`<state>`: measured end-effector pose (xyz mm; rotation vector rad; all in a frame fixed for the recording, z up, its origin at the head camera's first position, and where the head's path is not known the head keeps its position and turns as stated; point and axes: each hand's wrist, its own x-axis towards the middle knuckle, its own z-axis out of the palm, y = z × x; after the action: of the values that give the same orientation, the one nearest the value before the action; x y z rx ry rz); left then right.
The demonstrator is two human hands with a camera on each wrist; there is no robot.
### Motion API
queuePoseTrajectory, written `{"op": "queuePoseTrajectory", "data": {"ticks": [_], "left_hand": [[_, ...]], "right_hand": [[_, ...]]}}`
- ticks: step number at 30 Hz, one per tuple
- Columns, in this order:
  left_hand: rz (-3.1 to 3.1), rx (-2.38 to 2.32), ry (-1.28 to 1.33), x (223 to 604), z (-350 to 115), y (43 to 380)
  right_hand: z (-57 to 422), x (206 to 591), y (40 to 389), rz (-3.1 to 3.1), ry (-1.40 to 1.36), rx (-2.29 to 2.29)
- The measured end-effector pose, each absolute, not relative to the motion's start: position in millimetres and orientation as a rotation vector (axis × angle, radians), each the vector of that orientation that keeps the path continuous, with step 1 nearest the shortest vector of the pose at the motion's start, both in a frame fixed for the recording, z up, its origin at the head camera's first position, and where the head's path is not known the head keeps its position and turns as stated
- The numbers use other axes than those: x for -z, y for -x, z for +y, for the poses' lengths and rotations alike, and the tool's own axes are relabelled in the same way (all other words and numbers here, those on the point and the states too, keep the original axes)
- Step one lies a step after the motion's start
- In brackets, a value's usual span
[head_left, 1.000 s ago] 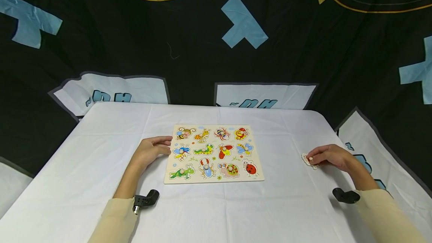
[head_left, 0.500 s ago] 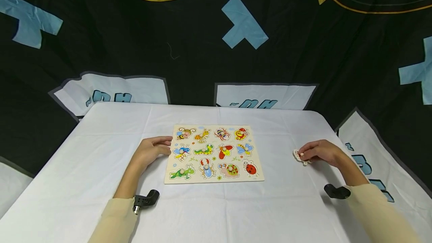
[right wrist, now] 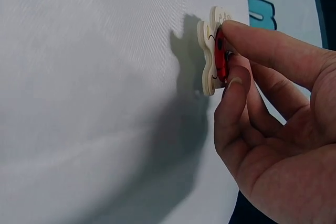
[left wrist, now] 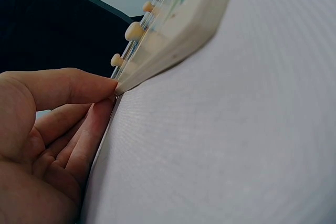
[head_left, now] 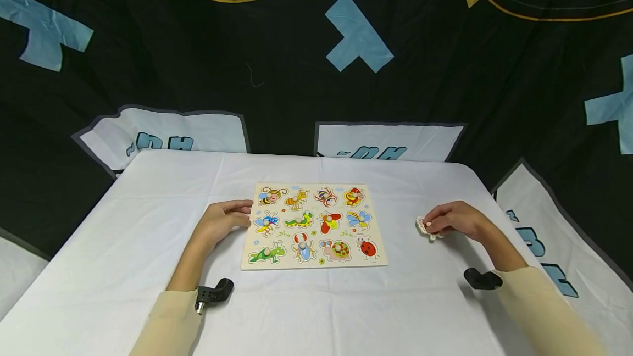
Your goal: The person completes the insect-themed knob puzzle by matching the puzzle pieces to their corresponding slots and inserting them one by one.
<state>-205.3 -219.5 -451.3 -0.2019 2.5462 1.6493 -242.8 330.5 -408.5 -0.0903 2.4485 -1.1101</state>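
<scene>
A pale wooden peg puzzle board [head_left: 316,237] printed with several colourful insects lies flat on the white table. Against its left edge rest the fingertips of my left hand [head_left: 221,224], index finger and thumb apart. The left wrist view shows that edge of the board [left wrist: 181,51] from the side, knobs sticking up. Off to the board's right, my right hand [head_left: 457,221] pinches a ladybug puzzle piece [head_left: 424,228] between thumb and fingers. In the right wrist view the ladybug piece [right wrist: 208,59] shows a scalloped pale rim and red, dark-spotted face, tilted above its shadow.
A white cloth [head_left: 296,312] with fold creases covers the table. Behind it hangs a black curtain [head_left: 277,87] with blue and yellow shapes. Each forearm wears a black wrist camera, such as the left one [head_left: 215,291].
My right hand has moved left toward the board, and slightly away from me, carrying the ladybug puzzle piece. The left hand and the board have stayed in place.
</scene>
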Motion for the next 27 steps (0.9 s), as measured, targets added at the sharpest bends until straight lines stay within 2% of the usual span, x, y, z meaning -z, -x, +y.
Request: {"op": "queuePoseTrajectory", "data": {"ticks": [27], "left_hand": [[2.547, -1.644, 0.219, 450.6, -218.6, 205.4]], "right_hand": [[271.6, 401.7, 244.8, 2.497, 0.111, 1.107]]}}
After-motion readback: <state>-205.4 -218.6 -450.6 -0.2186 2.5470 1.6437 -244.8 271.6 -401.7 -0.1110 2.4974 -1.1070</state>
